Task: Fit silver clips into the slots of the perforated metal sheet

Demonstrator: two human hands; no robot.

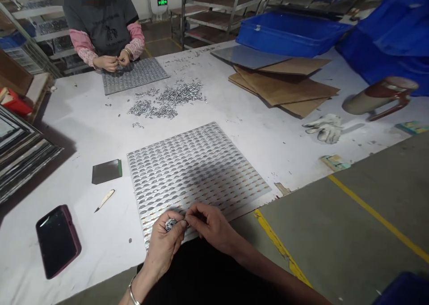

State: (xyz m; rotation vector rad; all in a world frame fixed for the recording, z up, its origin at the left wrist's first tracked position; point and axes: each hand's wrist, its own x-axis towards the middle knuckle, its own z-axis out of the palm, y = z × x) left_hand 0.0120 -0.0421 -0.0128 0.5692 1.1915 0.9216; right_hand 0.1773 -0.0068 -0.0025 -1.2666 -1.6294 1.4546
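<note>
At bottom centre, your left hand (166, 239) clutches small silvery oval pieces (170, 225); your right hand (212, 225) presses fingertips together over the rectangular silver patterned panel (191, 166).

Smooth, shiny metal-look panel (197, 162); glossy blue plastic bin (275, 36); matt brown boards (288, 88).

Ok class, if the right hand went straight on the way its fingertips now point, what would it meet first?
Most likely the left hand, whose thumb and finger lie just ahead of the right hand. Their tips look almost touching, though depth is unclear from this one view.
</note>
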